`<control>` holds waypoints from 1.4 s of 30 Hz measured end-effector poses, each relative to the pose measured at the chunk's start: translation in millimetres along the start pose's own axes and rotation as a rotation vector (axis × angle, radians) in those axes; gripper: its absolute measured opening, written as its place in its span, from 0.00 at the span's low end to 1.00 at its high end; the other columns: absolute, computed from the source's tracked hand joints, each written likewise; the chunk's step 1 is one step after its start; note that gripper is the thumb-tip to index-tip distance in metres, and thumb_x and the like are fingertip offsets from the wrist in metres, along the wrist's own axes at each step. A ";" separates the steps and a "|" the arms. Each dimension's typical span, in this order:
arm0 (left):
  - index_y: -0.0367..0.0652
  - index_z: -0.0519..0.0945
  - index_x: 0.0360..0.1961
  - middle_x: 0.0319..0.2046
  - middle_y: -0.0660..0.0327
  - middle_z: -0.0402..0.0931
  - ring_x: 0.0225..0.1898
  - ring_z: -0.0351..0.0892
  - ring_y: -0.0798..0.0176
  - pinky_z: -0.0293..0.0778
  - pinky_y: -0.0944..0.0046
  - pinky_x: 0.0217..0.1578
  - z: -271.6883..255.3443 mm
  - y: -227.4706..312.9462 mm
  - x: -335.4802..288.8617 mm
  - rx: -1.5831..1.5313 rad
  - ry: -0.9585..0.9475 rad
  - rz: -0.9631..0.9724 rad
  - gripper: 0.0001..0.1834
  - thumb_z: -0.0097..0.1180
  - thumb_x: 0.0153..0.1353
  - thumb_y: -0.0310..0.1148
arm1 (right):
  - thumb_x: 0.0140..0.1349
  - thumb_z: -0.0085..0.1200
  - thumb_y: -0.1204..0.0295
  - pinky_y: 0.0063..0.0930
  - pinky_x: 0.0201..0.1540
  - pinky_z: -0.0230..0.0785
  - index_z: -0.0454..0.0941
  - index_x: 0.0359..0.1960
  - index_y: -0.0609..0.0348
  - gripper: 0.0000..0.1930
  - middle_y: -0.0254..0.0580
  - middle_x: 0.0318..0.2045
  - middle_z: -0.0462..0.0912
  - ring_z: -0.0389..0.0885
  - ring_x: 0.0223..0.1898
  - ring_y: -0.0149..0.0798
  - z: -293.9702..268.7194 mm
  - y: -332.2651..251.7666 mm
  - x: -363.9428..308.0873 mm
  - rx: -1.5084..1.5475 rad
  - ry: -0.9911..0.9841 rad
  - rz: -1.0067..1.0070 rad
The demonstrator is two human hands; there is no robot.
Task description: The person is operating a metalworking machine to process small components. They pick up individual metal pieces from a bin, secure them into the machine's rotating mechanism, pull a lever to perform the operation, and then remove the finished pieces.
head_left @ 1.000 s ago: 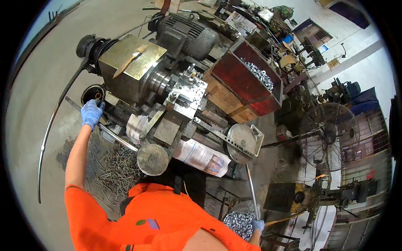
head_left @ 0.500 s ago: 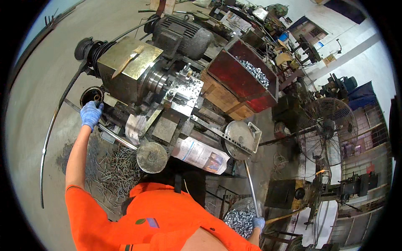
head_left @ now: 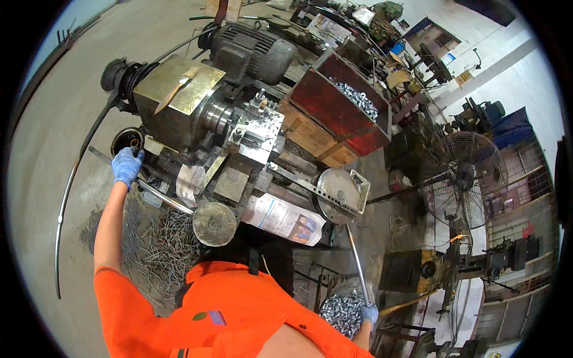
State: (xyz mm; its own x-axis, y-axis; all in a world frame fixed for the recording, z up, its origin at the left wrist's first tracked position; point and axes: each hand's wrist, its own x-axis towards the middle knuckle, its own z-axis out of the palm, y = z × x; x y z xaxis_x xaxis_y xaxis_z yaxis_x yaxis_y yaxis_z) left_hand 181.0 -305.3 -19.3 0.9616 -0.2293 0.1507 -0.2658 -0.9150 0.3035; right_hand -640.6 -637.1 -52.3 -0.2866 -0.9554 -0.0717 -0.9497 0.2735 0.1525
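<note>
Nearest, at the lower right, the gloved right hand (head_left: 369,315) has its fingers clamped round the near end of a long metal lever (head_left: 356,259), just beside a bowl of small shiny metal parts (head_left: 341,313); a grip this far out should give good leverage, and a smooth, even stroke with the wrist in line seems best, keeping the knuckles clear of the bowl's rim. How the fingers wrap the underside is hidden, and the forearm is mostly covered by the orange garment (head_left: 221,307). Farther off to the left, beyond a tangled heap of thin metal scrap (head_left: 170,250), the gloved left hand (head_left: 126,167) is at a round, dark, open-topped cup (head_left: 127,140); whether its fingers are closed on something or merely rest there, I cannot tell, and what lies inside the cup is too dark to name. That hand is best kept steady, well apart from the chuck (head_left: 216,116). To the right, the lever's far end meets the edge of a round metal plate (head_left: 337,191) under a perforated bar (head_left: 313,190), but the joint is hard to make out. Farther still, the bright tool block (head_left: 256,134) deserves the eyes during the stroke; any workpiece between it and the chuck is too small to distinguish.
</note>
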 end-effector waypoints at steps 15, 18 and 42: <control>0.45 0.82 0.35 0.35 0.50 0.79 0.40 0.77 0.49 0.72 0.53 0.41 7.3 0.0 1.4 -0.015 -0.014 0.024 0.18 0.55 0.53 0.48 | 0.44 0.60 0.52 0.43 0.46 0.70 0.79 0.36 0.60 0.24 0.59 0.39 0.79 0.78 0.43 0.55 -10.2 1.3 -7.5 -0.017 -0.078 0.065; 0.45 0.82 0.35 0.34 0.50 0.78 0.40 0.77 0.48 0.72 0.53 0.41 10.6 -6.5 3.8 0.017 -0.019 0.010 0.19 0.55 0.53 0.49 | 0.42 0.61 0.52 0.43 0.45 0.70 0.79 0.35 0.61 0.25 0.60 0.38 0.79 0.78 0.42 0.55 0.8 4.9 -1.5 0.020 -0.040 0.051; 0.47 0.82 0.37 0.35 0.53 0.80 0.38 0.79 0.49 0.73 0.55 0.39 11.3 -8.8 6.4 0.004 -0.015 0.024 0.19 0.54 0.54 0.49 | 0.41 0.59 0.60 0.42 0.46 0.70 0.79 0.35 0.65 0.22 0.60 0.38 0.79 0.78 0.43 0.56 -18.3 -13.7 -19.7 0.025 -0.161 0.136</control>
State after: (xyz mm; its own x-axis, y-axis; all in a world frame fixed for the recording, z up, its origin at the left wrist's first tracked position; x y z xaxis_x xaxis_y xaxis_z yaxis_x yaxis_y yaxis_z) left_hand 190.2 -302.4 -31.7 0.9559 -0.2559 0.1441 -0.2884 -0.9105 0.2964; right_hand -619.6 -624.1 -34.9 -0.4272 -0.8796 -0.2091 -0.9030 0.4035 0.1476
